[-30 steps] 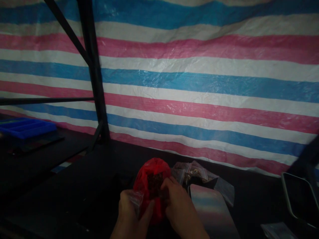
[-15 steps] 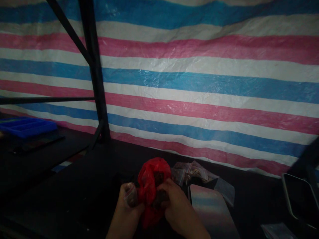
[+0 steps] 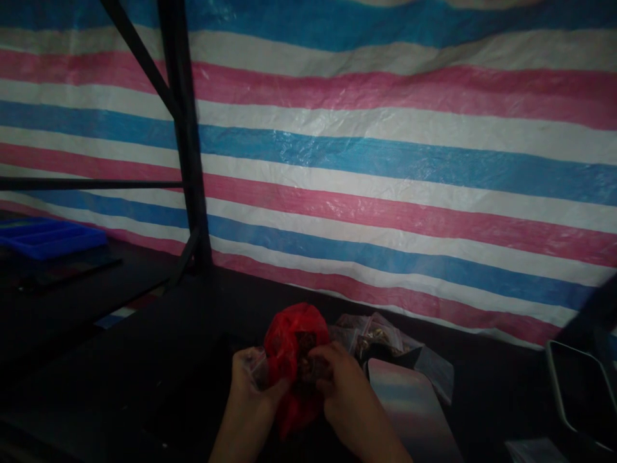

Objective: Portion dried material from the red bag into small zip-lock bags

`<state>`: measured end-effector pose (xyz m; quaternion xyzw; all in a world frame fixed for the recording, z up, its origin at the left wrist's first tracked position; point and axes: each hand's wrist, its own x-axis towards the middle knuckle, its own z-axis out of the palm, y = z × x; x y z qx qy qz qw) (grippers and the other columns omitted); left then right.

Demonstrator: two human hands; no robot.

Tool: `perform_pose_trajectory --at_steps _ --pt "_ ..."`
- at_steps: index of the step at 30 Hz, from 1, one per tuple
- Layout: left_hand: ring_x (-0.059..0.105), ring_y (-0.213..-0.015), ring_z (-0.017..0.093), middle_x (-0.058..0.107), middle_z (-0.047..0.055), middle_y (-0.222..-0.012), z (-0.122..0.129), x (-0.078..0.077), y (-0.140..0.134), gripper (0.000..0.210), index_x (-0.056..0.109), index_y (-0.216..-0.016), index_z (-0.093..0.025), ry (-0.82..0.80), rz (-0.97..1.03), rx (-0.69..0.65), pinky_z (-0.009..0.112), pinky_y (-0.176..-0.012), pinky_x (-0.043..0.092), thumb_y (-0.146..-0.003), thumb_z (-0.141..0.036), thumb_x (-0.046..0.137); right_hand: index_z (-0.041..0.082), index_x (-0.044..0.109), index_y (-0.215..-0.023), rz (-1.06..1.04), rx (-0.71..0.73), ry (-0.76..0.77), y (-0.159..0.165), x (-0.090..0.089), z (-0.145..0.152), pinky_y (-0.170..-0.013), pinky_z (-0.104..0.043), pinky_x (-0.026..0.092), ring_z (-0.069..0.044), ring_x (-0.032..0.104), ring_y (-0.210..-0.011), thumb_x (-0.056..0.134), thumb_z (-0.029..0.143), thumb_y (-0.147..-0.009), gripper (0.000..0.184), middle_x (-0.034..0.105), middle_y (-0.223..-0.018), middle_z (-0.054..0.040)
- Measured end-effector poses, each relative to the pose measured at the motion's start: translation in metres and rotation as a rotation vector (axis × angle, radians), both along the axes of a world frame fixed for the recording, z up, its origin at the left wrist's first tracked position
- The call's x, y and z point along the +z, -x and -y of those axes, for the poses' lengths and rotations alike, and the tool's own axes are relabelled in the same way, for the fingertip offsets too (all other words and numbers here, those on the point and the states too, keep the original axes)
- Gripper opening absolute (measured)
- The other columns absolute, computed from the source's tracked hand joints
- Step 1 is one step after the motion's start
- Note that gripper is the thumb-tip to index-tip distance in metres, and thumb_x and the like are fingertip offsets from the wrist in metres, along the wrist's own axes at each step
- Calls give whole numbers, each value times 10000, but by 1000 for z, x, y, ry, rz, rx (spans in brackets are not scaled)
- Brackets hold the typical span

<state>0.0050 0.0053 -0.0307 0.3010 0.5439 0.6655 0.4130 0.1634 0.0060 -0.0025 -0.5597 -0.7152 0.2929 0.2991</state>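
Both hands shift slightly up, lower centre: left hand (image 3: 250, 379) pinches a small clear bag (image 3: 259, 370), right hand (image 3: 337, 386) grips the red plastic bag (image 3: 289, 341). Dark contents could spill if either grip slackens.

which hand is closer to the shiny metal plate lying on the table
Right. The right hand sits just beside the metal plate; the left hand is beyond the red bag.

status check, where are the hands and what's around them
Left hand and right hand both gripping crinkled red plastic bag over dark table. Clear plastic pouches just right of bag, shiny metal sheet beside right hand.
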Motion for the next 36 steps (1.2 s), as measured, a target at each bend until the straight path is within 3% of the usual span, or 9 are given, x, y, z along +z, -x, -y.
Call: perform_pose_trajectory --at_steps 3,6,12,16,19,24,29,36 --pt "739 -690 190 703 -68 -782 1 -7 0 585 435 -1016 -268 -55 -12 -99 297 -616 599 -519 -171 728 188 761 -1116 -13 44 -38 4 -2 -1 -1090 -396 471 -260 661 -1196 491 -86 -670 589 703 -1197 -105" --pt "719 -675 178 668 -79 -779 2 -14 3 552 424 -1027 -274 -85 -59 -107 276 -594 573 -551 -151 675 193 764 -1123 -17 23 -41 6 -7 -2 -1095 -430 472 -278 660 -1204 497 -73 -677 584 710 -1207 -109" --pt "654 -813 196 589 -37 -901 6 -9 11 398 474 -1019 -281 -162 -260 6 349 -740 567 -752 -393 747 213 758 -1183 -135 -46 -24 2 -14 -11 -1116 -489 476 -306 673 -1220 541 -17 -734 550 727 -1230 -104" --pt "597 -856 245 605 7 -901 14 -3 18 280 599 -970 -267 -185 -439 57 400 -801 503 -787 -432 733 243 748 -1229 -302 -20 -99 3 0 -12 -1096 -450 502 -272 689 -1199 583 45 -787 512 720 -1254 -83" --pt "609 -863 287 648 56 -897 16 -4 21 240 676 -914 -252 -134 -614 -30 428 -780 498 -840 -479 651 285 756 -1213 -374 67 -149 11 18 -3 -1067 -400 521 -232 695 -1171 577 40 -805 509 720 -1219 -45" --pt "679 -894 310 700 76 -951 14 -6 17 279 734 -998 -250 -90 -646 -109 431 -797 536 -865 -462 611 278 768 -1191 -149 139 -199 30 38 12 -1028 -323 534 -198 702 -1130 512 -67 -757 611 677 -1239 -45" --pt "675 -837 309 689 63 -881 11 -3 12 202 732 -898 -262 -71 -615 -106 419 -758 532 -866 -434 632 329 757 -1225 118 201 -232 41 49 17 -1006 -353 541 -239 671 -1189 511 -89 -749 680 659 -1294 -35" --pt "691 -872 300 691 66 -938 10 -10 14 215 716 -940 -250 -50 -558 -124 417 -788 547 -846 -438 670 331 742 -1280 177 192 -265 44 51 13 -1030 -360 524 -239 653 -1222 499 -96 -797 689 675 -1306 -37"
